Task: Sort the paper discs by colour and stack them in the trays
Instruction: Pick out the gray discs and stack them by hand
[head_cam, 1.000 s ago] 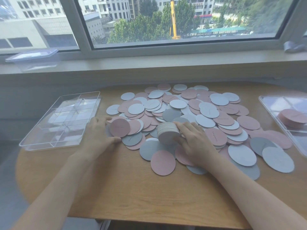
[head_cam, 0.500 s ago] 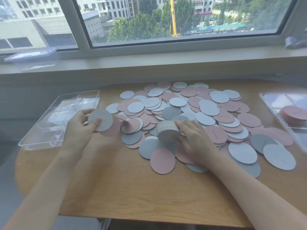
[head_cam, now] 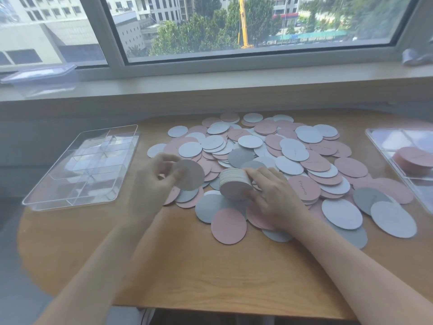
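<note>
the left hand (head_cam: 152, 181) pinches one flat round paper disc (head_cam: 190, 174), pale and matte, its fingers curled on the disc's left edge so the disc stands out to their right, lifted above the heap; the hand is motion-blurred. the right hand (head_cam: 273, 195) grips a thick stack (head_cam: 234, 184) of discs tipped on its side, thumb under the near face and fingers (head_cam: 255, 172) curled over the layered white edge at the top, just right of the held disc and not touching it. beyond and to the right of both sets of fingers lies a loose pile (head_cam: 281, 148) of thin card circles, pink, pale blue-white and grey, overlapping; some pink ones carry faint script. a single pink disc (head_cam: 228, 226) lies flat just near of the right thumb. left of the left fingers sits a clear hard plastic tray (head_cam: 80, 198) with divider walls, glossy with reflections. far right of the right fingers a second clear tray (head_cam: 375, 137) holds a neat pink stack (head_cam: 413, 159). all rests on a smooth rounded wooden table (head_cam: 175, 266), tan with fine grain, set against a pale sill (head_cam: 210, 83) under a large window (head_cam: 234, 26) showing trees, buildings and a yellow crane. a clear lidded box (head_cam: 39, 77) stands on the sill at left.
</note>
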Tool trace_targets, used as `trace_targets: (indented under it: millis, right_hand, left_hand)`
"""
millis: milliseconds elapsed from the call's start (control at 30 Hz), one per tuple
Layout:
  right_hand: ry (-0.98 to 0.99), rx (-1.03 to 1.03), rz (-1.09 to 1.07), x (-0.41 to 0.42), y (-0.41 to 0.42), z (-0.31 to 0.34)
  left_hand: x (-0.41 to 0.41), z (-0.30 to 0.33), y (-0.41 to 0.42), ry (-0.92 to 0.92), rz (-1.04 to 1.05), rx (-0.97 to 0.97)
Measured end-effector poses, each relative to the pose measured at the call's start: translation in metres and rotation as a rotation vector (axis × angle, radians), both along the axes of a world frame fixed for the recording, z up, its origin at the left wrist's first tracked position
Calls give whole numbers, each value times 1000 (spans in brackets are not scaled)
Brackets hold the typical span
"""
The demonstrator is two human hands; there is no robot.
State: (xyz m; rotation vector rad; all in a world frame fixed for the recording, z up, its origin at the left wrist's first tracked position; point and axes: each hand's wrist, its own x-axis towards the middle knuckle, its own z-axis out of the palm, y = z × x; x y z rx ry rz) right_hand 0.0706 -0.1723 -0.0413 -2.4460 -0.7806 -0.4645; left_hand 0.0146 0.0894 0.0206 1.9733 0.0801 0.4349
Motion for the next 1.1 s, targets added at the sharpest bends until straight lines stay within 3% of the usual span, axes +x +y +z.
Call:
trace_targets:
  millis: [167, 467, 667, 800, 967, 1100]
  right_hand:
    - [33, 52, -1, 1, -4, 1]
    - [17, 142, -18, 2, -3, 3]
    - [32, 158, -1, 0, -2, 4]
    - [38, 173, 13, 0, -2, 5]
    - [-46, 158, 44, -2, 1, 6]
    - [-59, 134, 60, -3, 0, 7]
  left_hand:
    - [14, -16, -36, 10, -161, 23]
    - [13, -37, -32, -145, -225, -79]
    - [16, -44, -53, -228, -163, 297]
    - [19, -49, -55, -212, -122, 319]
    - [22, -61, -55, -132, -156, 699]
    - [21, -64, -56, -106, -226, 688]
